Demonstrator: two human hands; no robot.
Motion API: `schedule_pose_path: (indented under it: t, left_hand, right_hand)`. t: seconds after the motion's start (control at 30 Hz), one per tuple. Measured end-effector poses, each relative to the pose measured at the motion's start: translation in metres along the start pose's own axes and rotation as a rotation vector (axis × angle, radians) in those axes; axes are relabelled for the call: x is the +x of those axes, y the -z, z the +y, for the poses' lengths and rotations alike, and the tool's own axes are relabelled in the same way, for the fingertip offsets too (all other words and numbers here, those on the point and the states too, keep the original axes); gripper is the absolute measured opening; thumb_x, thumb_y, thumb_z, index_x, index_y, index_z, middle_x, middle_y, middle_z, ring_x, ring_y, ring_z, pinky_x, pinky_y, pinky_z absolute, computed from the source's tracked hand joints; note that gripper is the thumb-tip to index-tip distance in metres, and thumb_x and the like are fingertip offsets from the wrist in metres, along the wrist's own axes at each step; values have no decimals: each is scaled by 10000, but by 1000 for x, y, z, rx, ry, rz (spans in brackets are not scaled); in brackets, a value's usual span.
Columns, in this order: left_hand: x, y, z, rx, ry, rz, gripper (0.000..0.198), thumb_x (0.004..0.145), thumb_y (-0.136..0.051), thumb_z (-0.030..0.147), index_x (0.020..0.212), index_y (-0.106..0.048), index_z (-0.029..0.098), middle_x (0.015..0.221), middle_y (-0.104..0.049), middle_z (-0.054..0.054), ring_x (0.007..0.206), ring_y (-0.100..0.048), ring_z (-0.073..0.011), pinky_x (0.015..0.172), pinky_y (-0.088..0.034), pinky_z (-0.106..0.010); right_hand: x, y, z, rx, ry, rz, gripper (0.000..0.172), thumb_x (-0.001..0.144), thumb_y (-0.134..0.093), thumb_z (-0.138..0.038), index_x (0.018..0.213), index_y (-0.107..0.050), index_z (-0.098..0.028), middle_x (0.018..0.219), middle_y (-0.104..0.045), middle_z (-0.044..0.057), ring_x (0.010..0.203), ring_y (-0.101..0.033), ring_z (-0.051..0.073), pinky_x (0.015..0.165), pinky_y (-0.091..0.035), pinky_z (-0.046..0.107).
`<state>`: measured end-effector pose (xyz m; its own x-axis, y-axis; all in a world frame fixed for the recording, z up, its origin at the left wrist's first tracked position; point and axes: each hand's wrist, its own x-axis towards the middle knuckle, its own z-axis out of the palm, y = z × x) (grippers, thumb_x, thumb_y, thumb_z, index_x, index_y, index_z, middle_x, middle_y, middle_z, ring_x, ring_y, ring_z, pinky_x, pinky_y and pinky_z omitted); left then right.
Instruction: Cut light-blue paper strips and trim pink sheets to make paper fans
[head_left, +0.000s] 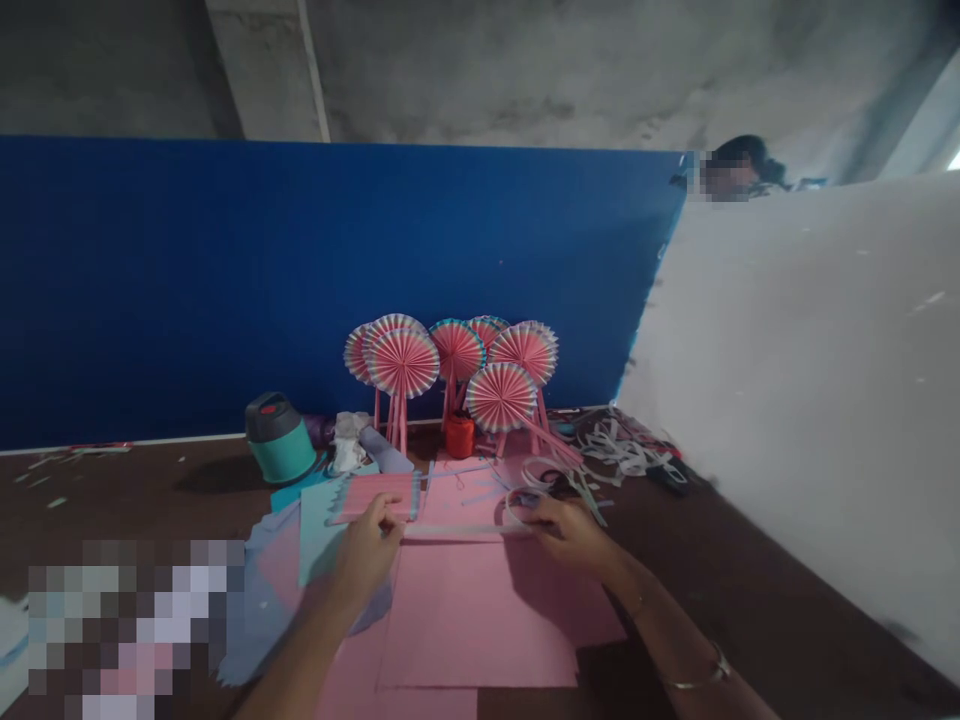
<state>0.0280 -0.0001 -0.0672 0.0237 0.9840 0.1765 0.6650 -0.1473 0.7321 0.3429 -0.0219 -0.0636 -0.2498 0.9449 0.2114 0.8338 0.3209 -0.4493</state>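
Near the middle of the desk [750, 580], just above a spread of pink sheets [480, 620], I see both hands on one pale paper strip [465, 529]. The left hand [367, 550] pinches its left end between thumb and fingers. The right hand [566, 530] is closed over its right end, so the strip runs level and taut between them, a little off the sheets.

As I read it, a good part of the work is done. Far behind the hands, a cluster of finished pink fans [450, 365] stands on sticks against the blue board [225, 280], with a red spool [460, 437] at their feet. A pleated pink piece [375, 493] lies just beyond the left hand, folded but not opened into a round and with no stick on it that I can see. I would call it half made. The pink sheets under the hands are flat and unfolded, and a light blue sheet [319, 530] lies to their left, so plenty of paper is unused.

At far right, a heap of cut strips [626, 445] lies against the white partition [825, 380]. A green jug [279, 438] stands at far left, well apart from the hands.

I cannot tell whether the strip is glued or fixed to anything.
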Motion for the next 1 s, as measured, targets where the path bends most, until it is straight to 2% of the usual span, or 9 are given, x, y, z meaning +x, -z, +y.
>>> schedule_pose_path:
  t: [0.1, 0.33, 0.57, 0.73, 1.0]
  left_hand:
    - [0, -1, 1, 74, 23, -6, 332, 769, -481, 138, 1078, -566, 223, 755, -685, 13, 802, -655, -179, 704, -402, -233]
    - [-1, -11, 0, 181, 0, -17, 320, 801, -461, 133, 1085, -573, 230, 846, -724, -12, 877, -665, -194, 746, -399, -252]
    - [-4, -11, 6, 302, 28, -28, 340, 839, -429, 154, 1117, -592, 261, 915, -741, -25, 892, -670, -215, 716, -390, -259]
    - [-5, -11, 8, 340, 46, -50, 352, 850, -415, 162, 1136, -591, 265, 917, -744, -28, 877, -675, -222, 678, -379, -259]
    - [-3, -12, 5, 330, 49, -59, 336, 843, -425, 163, 1127, -576, 260, 917, -745, -26, 887, -682, -218, 679, -381, -252]
  right_hand:
    - [0, 0, 1, 2, 1, 45, 225, 826, -536, -232, 819, -760, -219, 746, -734, 41, 656, -623, 171, 648, -381, 266]
    - [-2, 7, -8, -145, -82, 36, 218, 792, -520, -176, 656, -688, -198, 683, -718, 31, 690, -632, 185, 726, -317, 315]
    - [-4, 6, -16, -221, -161, 6, 166, 743, -536, -127, 635, -646, -189, 656, -708, 33, 663, -612, 176, 674, -259, 316]
    - [-5, 7, -17, -230, -154, -31, 169, 734, -528, -122, 627, -642, -186, 664, -708, 39, 628, -593, 163, 607, -223, 301]
    - [-5, 8, -16, -256, -152, -76, 211, 767, -507, -113, 626, -646, -187, 646, -688, 35, 621, -569, 155, 606, -226, 291]
